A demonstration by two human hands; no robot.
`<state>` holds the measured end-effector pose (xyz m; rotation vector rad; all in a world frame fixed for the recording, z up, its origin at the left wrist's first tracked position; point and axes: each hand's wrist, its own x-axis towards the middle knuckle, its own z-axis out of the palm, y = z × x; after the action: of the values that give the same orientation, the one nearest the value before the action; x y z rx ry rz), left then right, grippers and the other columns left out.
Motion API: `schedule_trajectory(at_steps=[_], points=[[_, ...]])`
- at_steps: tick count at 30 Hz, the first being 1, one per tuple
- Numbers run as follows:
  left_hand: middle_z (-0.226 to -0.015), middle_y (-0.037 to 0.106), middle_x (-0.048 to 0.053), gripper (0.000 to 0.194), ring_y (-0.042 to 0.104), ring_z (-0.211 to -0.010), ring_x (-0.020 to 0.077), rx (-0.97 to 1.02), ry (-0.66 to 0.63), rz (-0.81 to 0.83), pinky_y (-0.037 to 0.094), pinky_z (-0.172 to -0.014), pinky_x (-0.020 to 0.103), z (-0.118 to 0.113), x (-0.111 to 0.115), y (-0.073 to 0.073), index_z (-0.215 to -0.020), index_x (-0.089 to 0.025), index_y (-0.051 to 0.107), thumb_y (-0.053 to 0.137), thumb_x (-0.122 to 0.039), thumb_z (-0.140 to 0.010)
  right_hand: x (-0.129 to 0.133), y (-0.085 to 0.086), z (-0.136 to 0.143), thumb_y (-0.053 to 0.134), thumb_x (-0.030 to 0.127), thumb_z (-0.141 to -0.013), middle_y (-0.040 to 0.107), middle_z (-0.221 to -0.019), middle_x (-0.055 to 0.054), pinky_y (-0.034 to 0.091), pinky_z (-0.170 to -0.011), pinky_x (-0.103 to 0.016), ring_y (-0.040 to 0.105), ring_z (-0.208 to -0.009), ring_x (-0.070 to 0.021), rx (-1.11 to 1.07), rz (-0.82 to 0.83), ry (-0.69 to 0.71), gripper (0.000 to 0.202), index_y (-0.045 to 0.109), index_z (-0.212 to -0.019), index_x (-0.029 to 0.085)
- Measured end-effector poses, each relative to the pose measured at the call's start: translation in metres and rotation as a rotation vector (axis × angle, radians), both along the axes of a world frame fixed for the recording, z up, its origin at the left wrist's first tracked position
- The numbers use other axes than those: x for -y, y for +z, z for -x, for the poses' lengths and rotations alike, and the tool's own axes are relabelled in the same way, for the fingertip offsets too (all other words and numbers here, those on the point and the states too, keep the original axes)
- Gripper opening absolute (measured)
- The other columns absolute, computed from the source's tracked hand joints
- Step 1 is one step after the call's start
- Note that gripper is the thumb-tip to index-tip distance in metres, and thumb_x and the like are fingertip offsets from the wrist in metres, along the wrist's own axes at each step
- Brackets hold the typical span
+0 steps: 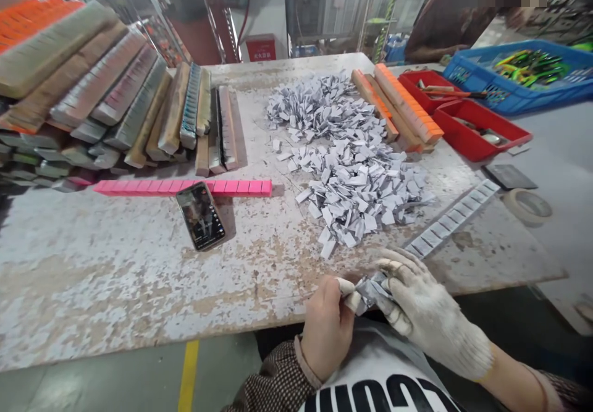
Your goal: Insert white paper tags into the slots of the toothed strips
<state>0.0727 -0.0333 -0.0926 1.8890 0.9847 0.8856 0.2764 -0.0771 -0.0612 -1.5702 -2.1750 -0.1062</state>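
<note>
My left hand (pixel 327 325), bare apart from white covers on the thumb and a fingertip, is closed in a pinch at the table's front edge. Between it and my right hand (pixel 428 313), in a white knit glove, are several small silver-grey pieces (pixel 370 290). The gloved fingers are curled round these pieces, and the left fingertips grip their near end. Just beyond my hands spreads a large heap of small flat grey-white pieces (pixel 356 183). Close to my right hand lies a long strip (pixel 451 220) divided into pale rectangles.
Stacked slotted wooden bars (pixel 115 91) fill the left side. A phone (pixel 201 217) leans on a pink slotted bar (pixel 241 188). Orange-topped bars (pixel 407 106), red trays (pixel 482 129), a blue basket (pixel 519 78) and a tape roll (pixel 528 205) are at right. A person stands behind.
</note>
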Motion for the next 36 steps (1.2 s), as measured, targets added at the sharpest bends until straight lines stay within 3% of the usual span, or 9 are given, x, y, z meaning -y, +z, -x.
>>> schedule_trajectory(at_steps=[4, 10, 15, 19, 23, 27, 31, 34, 36], points=[[-0.089, 0.059, 0.004, 0.016, 0.06, -0.078, 0.0188, -0.036, -0.004, -0.116, 0.049, -0.068, 0.028, 0.002, 0.0, -0.004, -0.095, -0.022, 0.051, 0.051, -0.007, -0.091, -0.001, 0.002, 0.003, 0.059, 0.011, -0.087, 0.065, -0.12, -0.014, 0.039, -0.118, -0.063, 0.054, -0.133, -0.034, -0.023, -0.02, -0.005, 0.011, 0.062, -0.094, 0.019], [-0.089, 0.057, 0.004, 0.02, 0.057, -0.078, 0.0191, -0.043, 0.0, -0.121, 0.049, -0.067, 0.027, 0.001, 0.004, -0.011, -0.096, -0.022, 0.049, 0.048, -0.003, -0.088, -0.019, 0.023, 0.014, 0.051, 0.012, -0.084, 0.067, -0.102, -0.014, 0.038, -0.116, -0.062, 0.062, -0.117, -0.0336, 0.042, 0.141, -0.045, 0.015, 0.065, -0.08, 0.018], [-0.089, 0.059, 0.004, 0.02, 0.058, -0.08, 0.0184, 0.023, 0.025, -0.082, 0.048, -0.07, 0.027, -0.001, 0.005, -0.013, -0.094, -0.022, 0.052, 0.051, -0.003, -0.087, -0.018, 0.012, 0.009, 0.051, 0.013, -0.09, 0.067, -0.106, -0.014, 0.04, -0.114, -0.06, 0.062, -0.118, -0.0326, 0.071, 0.133, 0.006, 0.014, 0.065, -0.088, 0.017], [-0.085, 0.061, 0.002, 0.005, 0.061, -0.076, 0.0162, 0.234, -0.03, 0.271, 0.05, -0.07, 0.027, 0.004, -0.005, -0.005, -0.093, -0.021, 0.054, 0.056, -0.017, -0.096, -0.013, 0.009, -0.004, 0.055, 0.017, -0.094, 0.066, -0.113, -0.015, 0.043, -0.113, -0.059, 0.058, -0.127, -0.0331, 0.042, 0.097, 0.061, 0.006, 0.06, -0.09, 0.018], [-0.084, 0.059, 0.0, 0.019, 0.061, -0.074, 0.0135, 0.488, -0.038, 0.637, 0.051, -0.069, 0.025, 0.008, -0.02, 0.013, -0.092, -0.019, 0.054, 0.069, -0.03, -0.093, -0.015, 0.022, -0.01, 0.061, 0.026, -0.095, 0.063, -0.124, -0.017, 0.052, -0.106, -0.051, 0.058, -0.128, -0.0316, -0.119, 0.112, 0.056, 0.008, 0.056, -0.096, 0.02], [-0.08, 0.056, -0.002, 0.031, 0.058, -0.069, 0.0116, 0.63, -0.171, 0.775, 0.05, -0.066, 0.025, 0.002, -0.023, 0.03, -0.089, -0.018, 0.054, 0.077, -0.039, -0.088, -0.02, 0.034, 0.001, 0.057, 0.03, -0.098, 0.064, -0.125, -0.016, 0.055, -0.105, -0.047, 0.057, -0.131, -0.031, -0.397, 0.125, 0.047, 0.011, 0.06, -0.104, 0.021], [-0.087, 0.061, 0.001, 0.035, 0.059, -0.077, 0.0141, 0.539, -0.173, 0.633, 0.049, -0.072, 0.026, -0.002, -0.021, 0.04, -0.102, -0.018, 0.058, 0.077, -0.044, -0.088, -0.019, 0.038, 0.017, 0.052, 0.021, -0.1, 0.07, -0.1, -0.009, 0.06, -0.095, -0.037, 0.062, -0.124, -0.0258, -0.615, 0.209, 0.061, 0.017, 0.062, -0.087, 0.024], [-0.077, 0.057, 0.0, 0.031, 0.053, -0.07, 0.0128, 0.281, -0.239, 0.395, 0.042, -0.066, 0.024, 0.003, -0.022, 0.045, -0.088, -0.018, 0.058, 0.068, -0.046, -0.095, -0.01, 0.039, 0.02, 0.055, 0.025, -0.1, 0.068, -0.121, -0.011, 0.063, -0.088, -0.036, 0.069, -0.108, -0.0245, -0.772, 0.278, 0.027, 0.012, 0.067, -0.102, 0.024], [-0.067, 0.048, -0.002, 0.043, 0.043, -0.063, 0.0112, 0.134, -0.286, 0.208, 0.032, -0.059, 0.025, 0.006, -0.023, 0.049, -0.07, -0.019, 0.045, 0.058, -0.047, -0.1, -0.003, 0.04, 0.019, 0.053, 0.03, -0.102, 0.063, -0.131, -0.015, 0.065, -0.073, -0.032, 0.072, -0.089, -0.0211, -0.896, 0.363, -0.021, 0.024, 0.063, -0.123, 0.024]])
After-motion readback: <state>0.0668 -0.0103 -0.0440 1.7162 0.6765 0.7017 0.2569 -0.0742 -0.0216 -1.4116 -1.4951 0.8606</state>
